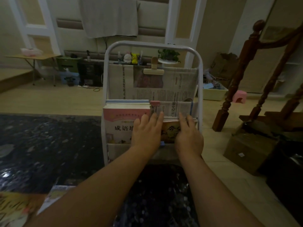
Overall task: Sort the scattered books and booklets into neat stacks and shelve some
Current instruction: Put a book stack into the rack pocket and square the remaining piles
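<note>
Head view: left hand (146, 134) lies flat, fingers straight, on the pink book stack (120, 126) in the white rack (152, 44). Right hand (188, 136) presses the orange booklet (169, 131) beside it, fingers also straight. Neither hand grips anything. I'd say they're squaring the row. Loose booklets (16, 208) are on the floor.

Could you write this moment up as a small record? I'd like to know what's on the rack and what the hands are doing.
Rack: white metal-frame book rack
Top pocket: newspapers, a wooden clip on their top edge
Lower pocket: pink book at left, orange booklets at right
Left hand: fingers straight, flat on the pink book's right part
Right hand: fingers straight, on the orange booklets
Foreground: loose booklets at bottom left
</note>
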Available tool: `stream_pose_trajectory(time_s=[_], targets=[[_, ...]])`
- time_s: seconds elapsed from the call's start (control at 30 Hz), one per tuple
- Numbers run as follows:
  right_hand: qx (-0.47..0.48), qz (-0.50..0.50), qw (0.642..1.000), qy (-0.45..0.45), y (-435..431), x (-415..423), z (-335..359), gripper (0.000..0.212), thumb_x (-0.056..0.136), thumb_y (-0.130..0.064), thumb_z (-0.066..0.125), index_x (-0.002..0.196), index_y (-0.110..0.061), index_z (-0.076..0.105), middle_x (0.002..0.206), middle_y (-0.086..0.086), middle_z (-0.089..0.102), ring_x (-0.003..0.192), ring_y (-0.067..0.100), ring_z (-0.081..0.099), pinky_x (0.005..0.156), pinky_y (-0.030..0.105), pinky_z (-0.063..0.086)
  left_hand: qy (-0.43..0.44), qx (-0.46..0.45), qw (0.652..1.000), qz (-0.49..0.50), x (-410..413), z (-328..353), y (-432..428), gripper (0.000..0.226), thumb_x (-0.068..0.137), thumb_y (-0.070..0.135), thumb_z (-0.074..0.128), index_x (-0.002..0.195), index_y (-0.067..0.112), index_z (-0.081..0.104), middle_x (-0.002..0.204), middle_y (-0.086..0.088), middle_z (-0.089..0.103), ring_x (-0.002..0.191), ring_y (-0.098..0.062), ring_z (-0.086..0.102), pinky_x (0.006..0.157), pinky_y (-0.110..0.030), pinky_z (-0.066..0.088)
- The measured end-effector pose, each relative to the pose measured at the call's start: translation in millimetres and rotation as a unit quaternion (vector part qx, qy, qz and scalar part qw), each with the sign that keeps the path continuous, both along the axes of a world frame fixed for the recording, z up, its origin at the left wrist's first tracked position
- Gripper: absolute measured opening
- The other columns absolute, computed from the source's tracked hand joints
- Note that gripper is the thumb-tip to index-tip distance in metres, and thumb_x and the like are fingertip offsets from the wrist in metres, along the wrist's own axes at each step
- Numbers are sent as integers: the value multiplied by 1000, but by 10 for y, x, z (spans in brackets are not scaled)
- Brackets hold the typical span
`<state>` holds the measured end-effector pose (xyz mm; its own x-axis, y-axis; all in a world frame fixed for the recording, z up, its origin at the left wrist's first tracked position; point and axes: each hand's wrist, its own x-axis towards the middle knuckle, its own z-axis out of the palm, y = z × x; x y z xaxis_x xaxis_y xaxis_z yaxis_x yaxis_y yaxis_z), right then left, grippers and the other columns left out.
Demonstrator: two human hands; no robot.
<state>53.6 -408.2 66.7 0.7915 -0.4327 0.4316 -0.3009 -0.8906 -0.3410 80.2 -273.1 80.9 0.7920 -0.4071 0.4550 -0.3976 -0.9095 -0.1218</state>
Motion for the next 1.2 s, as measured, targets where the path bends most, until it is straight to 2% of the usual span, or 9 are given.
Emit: stream_pose_trajectory(time_s=[0.17,0.4,0.57,0.7,0.87,1.0,1.2], targets=[[24,0,1000,17,58,-13,104,78,90,-7,52,155,-33,15,163,-3,14,130,29,42,106,44,39,18,-19,1000,9,-29,17,-22,81,91,33,52,154,21,3,155,-4,22,118,-26,33,94,-42,31],[52,24,998,13,166,-100,211,76,90,0,47,155,-29,21,163,-6,16,136,29,36,108,39,35,37,-59,997,-23,-126,91,41,85,88,31,59,154,20,7,159,-2,15,120,-25,34,96,-39,33],[58,41,997,-13,304,-282,216,68,93,-3,47,153,-27,28,160,-6,24,139,24,33,110,38,33,34,-84,994,-59,-272,130,204,81,89,28,56,154,21,8,160,0,14,122,-22,36,100,-38,34],[69,64,995,-37,523,-450,199,56,96,-11,48,149,-28,37,157,-7,32,133,23,39,107,38,36,27,-106,990,-88,-419,120,357,78,90,34,59,154,25,14,160,2,15,131,-20,34,106,-38,30],[67,86,993,-45,794,-603,174,47,98,-12,44,143,-24,46,153,-5,38,129,24,42,106,35,36,35,-128,989,-57,-586,88,658,79,90,39,58,153,27,13,160,2,15,137,-21,30,110,-40,27],[101,118,985,-76,1053,-668,110,40,96,-11,46,133,-20,57,143,-2,49,123,24,48,104,37,41,39,-150,987,-34,-766,88,970,71,92,31,53,153,26,17,160,1,18,137,-22,32,110,-39,27],[122,132,983,-46,1560,-918,-110,41,98,-9,42,136,-21,52,139,-4,50,124,19,45,103,33,38,73,-182,980,31,-967,-71,1592,62,93,29,54,150,26,28,157,1,26,133,-25,37,105,-42,34]])
